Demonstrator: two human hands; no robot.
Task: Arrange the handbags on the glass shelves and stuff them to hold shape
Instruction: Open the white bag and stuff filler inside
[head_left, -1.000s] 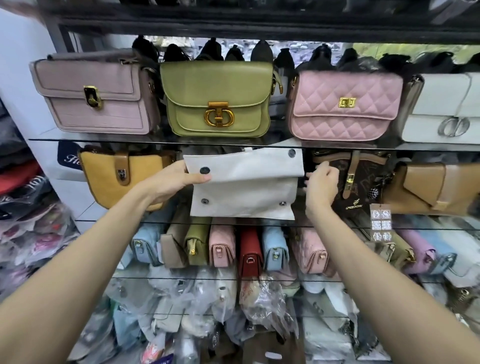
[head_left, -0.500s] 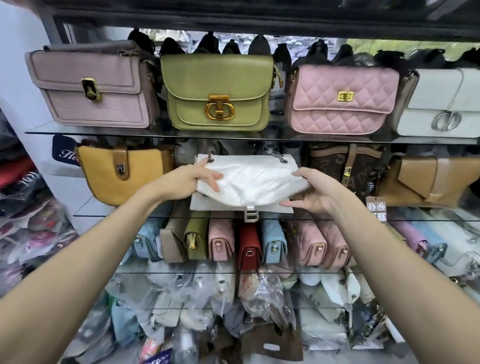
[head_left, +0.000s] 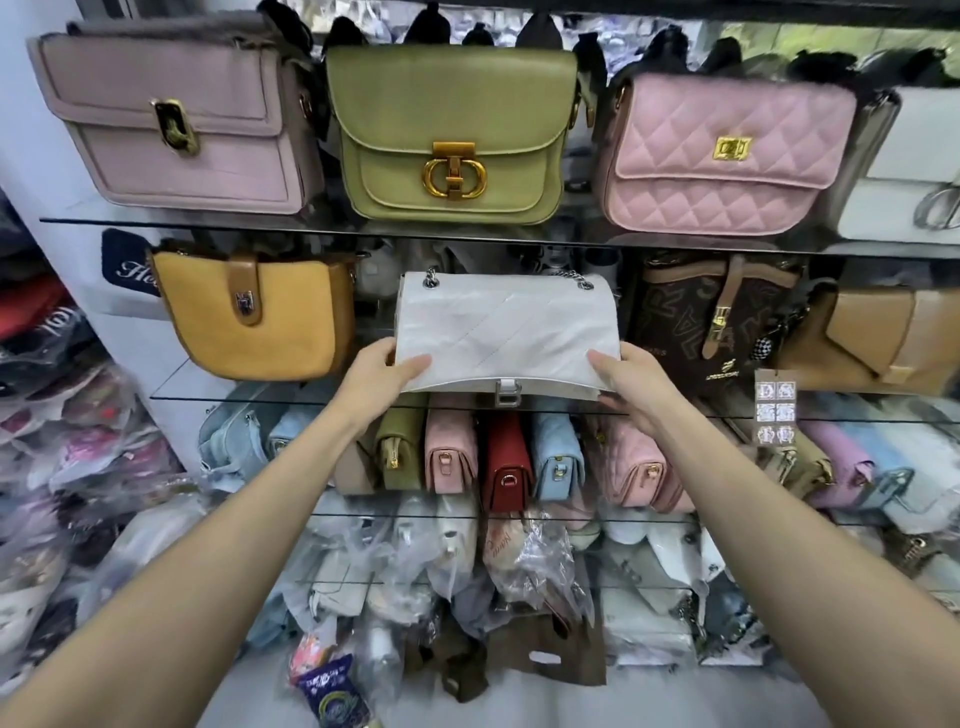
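Note:
A white quilted handbag (head_left: 506, 332) with a chain strap and a silver clasp stands upright on the middle glass shelf (head_left: 171, 387), between a mustard yellow bag (head_left: 260, 317) and a brown patterned bag (head_left: 701, 317). My left hand (head_left: 382, 371) grips its lower left corner, thumb on the front flap. My right hand (head_left: 631, 382) grips its lower right corner the same way. The flap lies closed over the front.
The top shelf (head_left: 322, 231) carries a mauve bag (head_left: 176, 119), a green bag (head_left: 452, 135), a pink quilted bag (head_left: 722, 156) and a white bag (head_left: 914, 171). A tan bag (head_left: 883, 338) stands far right. Small bags line a lower shelf (head_left: 405, 514); wrapped bags pile below.
The white bag's flap has been folded down over its front and the bag set upright on the shelf. Both hands moved to its lower corners. The camera came closer.

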